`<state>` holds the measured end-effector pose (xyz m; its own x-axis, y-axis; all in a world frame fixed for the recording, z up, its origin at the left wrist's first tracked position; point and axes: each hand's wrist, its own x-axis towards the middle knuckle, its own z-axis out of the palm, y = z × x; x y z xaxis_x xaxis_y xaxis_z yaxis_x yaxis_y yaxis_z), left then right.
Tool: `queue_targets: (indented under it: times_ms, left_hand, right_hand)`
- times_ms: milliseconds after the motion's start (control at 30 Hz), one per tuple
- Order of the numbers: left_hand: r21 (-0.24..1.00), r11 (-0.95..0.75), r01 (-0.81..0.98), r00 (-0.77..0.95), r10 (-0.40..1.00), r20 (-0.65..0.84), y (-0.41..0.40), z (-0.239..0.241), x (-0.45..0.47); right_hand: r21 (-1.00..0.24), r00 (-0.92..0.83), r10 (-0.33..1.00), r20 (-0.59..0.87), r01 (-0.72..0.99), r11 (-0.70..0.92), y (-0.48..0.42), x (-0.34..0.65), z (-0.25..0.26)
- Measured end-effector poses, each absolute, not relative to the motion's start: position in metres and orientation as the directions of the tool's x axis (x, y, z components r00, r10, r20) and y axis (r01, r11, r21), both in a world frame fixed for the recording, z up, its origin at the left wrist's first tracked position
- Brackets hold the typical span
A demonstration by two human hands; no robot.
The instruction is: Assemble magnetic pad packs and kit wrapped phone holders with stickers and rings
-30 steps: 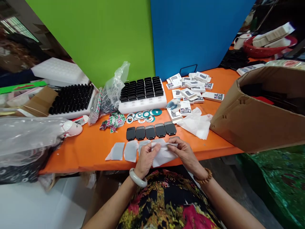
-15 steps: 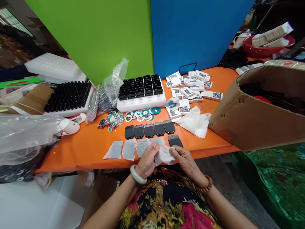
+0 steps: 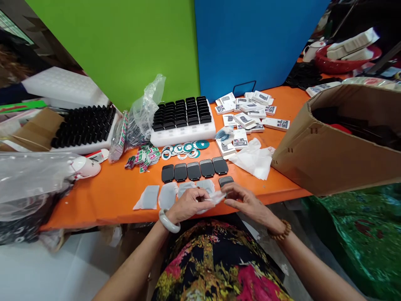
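At the table's front edge my left hand (image 3: pixel 191 202) pinches a thin white sleeve (image 3: pixel 216 196) between thumb and fingers. My right hand (image 3: pixel 246 202) is just to the right of it, thumb and fingers apart, its fingertips close to the sleeve's edge. A single black rounded-square device (image 3: pixel 226 181) lies right behind those fingers, partly hidden. Behind the hands is a row of several similar black devices (image 3: pixel 193 170). To the left of my left hand lie several devices in white sleeves (image 3: pixel 148 197), the nearest partly covered by the hand.
A white foam tray (image 3: pixel 184 134) of upright black pieces stands at the back, with printed rings (image 3: pixel 188 148) and small cards (image 3: pixel 143 158) before it. White boxes (image 3: pixel 246 121) and loose white sleeves (image 3: pixel 253 159) lie right. A cardboard box (image 3: pixel 332 159) borders the right side.
My right hand has let go of the white sleeve and opened, moving slightly right. My left hand keeps hold of the sleeve and has shifted left. The view has shifted slightly.
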<state>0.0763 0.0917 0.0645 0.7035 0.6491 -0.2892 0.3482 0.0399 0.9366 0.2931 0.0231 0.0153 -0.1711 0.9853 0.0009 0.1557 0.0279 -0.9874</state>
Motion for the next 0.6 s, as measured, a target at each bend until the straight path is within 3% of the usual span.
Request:
queue_targets:
  times_ms: [100,200,400,600]
  left_hand:
    - [0.793,-0.351,0.498,0.764,0.611,-0.209,0.096,0.067,0.076]
    - [0.685,-0.526,0.504,0.825,0.527,-0.203,0.097,0.066,0.078]
    - [0.581,-0.660,0.477,0.867,0.462,-0.187,0.101,0.056,0.081]
    - [0.535,-0.699,0.473,0.871,0.462,-0.167,0.105,0.052,0.084]
  right_hand:
    - [-0.822,-0.157,0.979,0.131,0.535,0.195,0.040,0.313,0.010]
    - [-0.656,-0.243,0.965,0.096,0.714,0.245,0.055,0.327,0.005]
    - [-0.602,-0.314,0.945,-0.094,0.774,0.197,0.080,0.333,0.004]
    - [-0.742,-0.241,0.967,-0.082,0.662,0.103,0.087,0.338,0.003]
